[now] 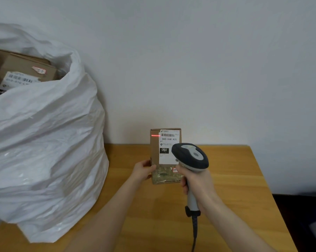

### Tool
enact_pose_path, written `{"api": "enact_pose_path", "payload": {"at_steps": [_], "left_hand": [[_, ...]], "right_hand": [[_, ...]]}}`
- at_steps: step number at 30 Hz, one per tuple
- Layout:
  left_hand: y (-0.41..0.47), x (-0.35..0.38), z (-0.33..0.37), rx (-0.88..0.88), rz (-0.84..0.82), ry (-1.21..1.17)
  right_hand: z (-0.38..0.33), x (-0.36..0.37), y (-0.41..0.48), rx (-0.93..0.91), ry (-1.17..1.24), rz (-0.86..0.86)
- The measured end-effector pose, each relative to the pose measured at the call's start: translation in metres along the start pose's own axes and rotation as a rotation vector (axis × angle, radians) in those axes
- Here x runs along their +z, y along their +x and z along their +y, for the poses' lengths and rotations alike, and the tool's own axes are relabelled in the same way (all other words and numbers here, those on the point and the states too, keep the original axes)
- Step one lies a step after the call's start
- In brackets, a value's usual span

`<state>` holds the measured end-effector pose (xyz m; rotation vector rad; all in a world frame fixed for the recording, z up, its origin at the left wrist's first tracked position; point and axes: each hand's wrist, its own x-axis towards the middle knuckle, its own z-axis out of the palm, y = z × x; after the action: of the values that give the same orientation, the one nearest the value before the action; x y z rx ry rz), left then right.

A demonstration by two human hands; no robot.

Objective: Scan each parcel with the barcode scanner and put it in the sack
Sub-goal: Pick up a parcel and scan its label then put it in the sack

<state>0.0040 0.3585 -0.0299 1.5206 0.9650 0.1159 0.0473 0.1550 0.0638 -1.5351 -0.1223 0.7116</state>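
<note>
A small brown cardboard parcel (155,148) with a white shipping label stands upright above the wooden table (235,179). My left hand (142,170) grips its lower left edge. My right hand (199,182) grips the handle of a grey and black barcode scanner (191,157), whose head points at the label. A red laser line falls across the barcode near the parcel's top. A large white sack (44,142) stands on the left of the table, its mouth open.
Inside the sack lies a cardboard box (24,70) with a barcode label. The scanner's cable (194,233) hangs toward the table's near edge. A white wall stands directly behind the table. Dark floor lies beyond the right edge.
</note>
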Motion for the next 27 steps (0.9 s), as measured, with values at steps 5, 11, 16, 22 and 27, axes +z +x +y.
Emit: {"api": "enact_pose_path", "payload": {"at_steps": [5,11,16,22,27], "left_hand": [[-0.004,0.010,0.003,-0.001,-0.003,0.015],[-0.016,0.036,0.005,-0.021,0.028,-0.013],[-0.032,0.068,0.002,-0.027,0.040,-0.052],[-0.052,0.101,0.001,-0.037,0.028,-0.064],[-0.066,0.119,-0.004,-0.028,-0.014,-0.056]], "right_hand": [[-0.002,-0.012,-0.003,-0.010,-0.018,-0.002],[-0.005,-0.040,-0.007,-0.012,-0.032,-0.017],[-0.004,-0.074,-0.011,-0.054,-0.060,-0.055],[-0.001,-0.103,-0.025,-0.021,-0.050,-0.044],[0.009,-0.116,-0.044,-0.015,-0.033,0.007]]}}
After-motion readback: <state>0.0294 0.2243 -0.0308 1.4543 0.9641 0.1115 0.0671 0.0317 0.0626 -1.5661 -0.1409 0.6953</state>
